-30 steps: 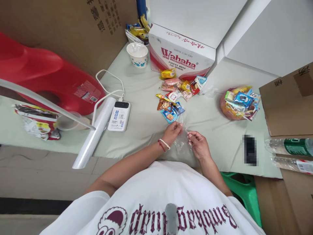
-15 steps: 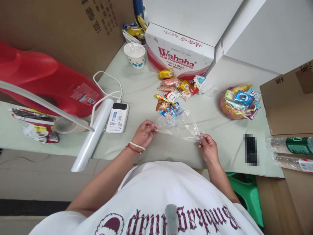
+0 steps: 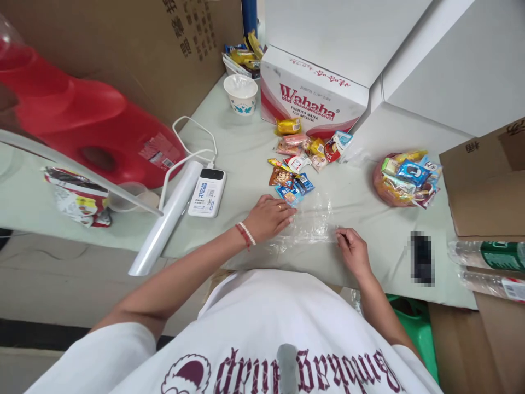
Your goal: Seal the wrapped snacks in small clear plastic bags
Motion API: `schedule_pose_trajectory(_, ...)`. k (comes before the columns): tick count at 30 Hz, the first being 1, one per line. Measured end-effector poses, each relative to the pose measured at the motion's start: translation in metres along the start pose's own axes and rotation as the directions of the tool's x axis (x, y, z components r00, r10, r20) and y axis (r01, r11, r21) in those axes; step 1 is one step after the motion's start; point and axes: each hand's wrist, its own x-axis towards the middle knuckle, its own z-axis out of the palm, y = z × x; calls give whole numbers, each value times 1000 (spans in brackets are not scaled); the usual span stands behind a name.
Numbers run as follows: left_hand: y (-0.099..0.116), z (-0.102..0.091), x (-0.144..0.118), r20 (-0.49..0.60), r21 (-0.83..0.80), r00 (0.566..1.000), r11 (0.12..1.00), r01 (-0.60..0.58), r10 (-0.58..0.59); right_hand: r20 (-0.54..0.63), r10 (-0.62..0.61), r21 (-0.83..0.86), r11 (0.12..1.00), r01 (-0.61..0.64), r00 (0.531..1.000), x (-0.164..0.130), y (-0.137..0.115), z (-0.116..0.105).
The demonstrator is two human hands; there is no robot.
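A clear plastic bag [image 3: 314, 221] lies spread on the cloth-covered table in front of me. My left hand [image 3: 273, 218] rests palm down on its left part, fingers stretched out to the right. At the bag's right edge, my right hand [image 3: 353, 249] pinches the film between thumb and fingers. Just beyond the bag is a loose pile of wrapped snacks: a blue packet [image 3: 290, 194], a brown packet [image 3: 282, 176], a pink one [image 3: 293, 143], a yellow one [image 3: 289, 126] and several others.
A Wahaha carton [image 3: 314, 93] and a paper cup [image 3: 241, 96] stand behind. Left are a power bank [image 3: 207, 192], a plastic roll [image 3: 168, 219] and a red jug [image 3: 102, 131]. A bowl of snacks [image 3: 381, 189], a blurred dark object [image 3: 422, 260] and bottles [image 3: 500, 256] lie right.
My left hand has let go of the bag's left corner and now lies flat on it. The bag, held up before, is down on the table. My right hand still pinches its edge.
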Motion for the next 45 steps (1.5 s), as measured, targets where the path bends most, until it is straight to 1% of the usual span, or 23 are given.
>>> schedule_pose_trajectory(3, -8, 15, 8, 43, 52, 983, 983, 174, -177, -49, -31, -99, 995, 27, 998, -16, 17, -7)
schedule_pose_trajectory(7, -10, 32, -13, 22, 62, 975, 974, 218, -219, 36, 73, -133, 989, -67, 997, -40, 43, -33)
schedule_pose_trajectory(8, -9, 34, -18, 32, 67, 976, 975, 214, -217, 28, 104, -152, 983, -99, 994, -41, 44, -41)
schedule_pose_trajectory(10, -6, 36, -24, 77, 78, 978, 979, 187, -193, -93, 124, -197, 970, -141, 988, -34, 33, -53)
schedule_pose_trajectory(12, -4, 35, -23, 141, 81, 976, 985, 153, -164, -197, 45, -216, 972, -88, 979, -17, 10, -51)
schedule_pose_trajectory(13, -4, 34, -22, 174, 80, 973, 987, 137, -149, -165, -33, -207, 978, -2, 986, -8, -3, -43)
schedule_pose_trajectory(15, -5, 31, -21, 226, 85, 966, 990, 108, -125, 40, -228, -158, 960, 232, 973, 7, -29, -18)
schedule_pose_trajectory(17, -8, 27, -25, 250, 100, 962, 991, 92, -114, 310, -360, -97, 909, 406, 880, 11, -44, 9)
schedule_pose_trajectory(19, -11, 24, -34, 256, 114, 959, 989, 97, -124, 497, -381, -42, 887, 461, 779, 4, -46, 27)
schedule_pose_trajectory(22, -15, 21, -52, 279, 109, 951, 988, 105, -132, 604, -342, 77, 924, 374, 720, -7, -31, 21)
schedule_pose_trajectory(23, -16, 21, -57, 291, 105, 948, 989, 102, -129, 616, -319, 122, 942, 312, 721, -4, -27, 13)
schedule_pose_trajectory(24, -16, 21, -60, 303, 104, 945, 990, 100, -127, 608, -284, 149, 958, 245, 741, 3, -24, 5)
schedule_pose_trajectory(25, -16, 21, -62, 314, 106, 941, 989, 99, -128, 575, -238, 148, 971, 186, 783, 16, -23, 0)
schedule_pose_trajectory(26, -16, 22, -63, 325, 112, 936, 988, 102, -134, 509, -183, 116, 983, 143, 841, 33, -25, -2)
schedule_pose_trajectory(28, -15, 22, -61, 346, 129, 926, 985, 110, -149, 279, -98, -40, 993, 114, 955, 76, -36, 6)
schedule_pose_trajectory(30, -14, 22, -58, 367, 140, 917, 984, 112, -157, 132, -82, -242, 964, 112, 988, 121, -54, 29)
schedule_pose_trajectory(32, -15, 22, -56, 373, 144, 915, 984, 105, -153, 130, -40, -406, 909, 90, 991, 154, -70, 55)
schedule_pose_trajectory(35, -18, 26, -59, 340, 143, 930, 985, 95, -139, 215, -4, -542, 831, 123, 977, 172, -76, 76)
schedule_pose_trajectory(37, -21, 29, -62, 309, 131, 943, 988, 85, -122, 243, 7, -582, 801, 140, 970, 170, -67, 71)
schedule_pose_trajectory(40, -23, 34, -65, 273, 101, 958, 993, 68, -93, 198, 61, -623, 778, 78, 978, 165, -55, 46)
schedule_pose_trajectory(42, -24, 35, -66, 263, 90, 961, 994, 67, -89, 169, 8, -593, 799, 95, 986, 166, -61, 38)
schedule_pose_trajectory(43, -25, 35, -65, 263, 88, 961, 994, 69, -90, 176, -58, -558, 817, 148, 983, 168, -70, 40)
schedule_pose_trajectory(45, -25, 34, -65, 266, 89, 959, 994, 70, -92, 236, -208, -489, 819, 301, 949, 172, -96, 55)
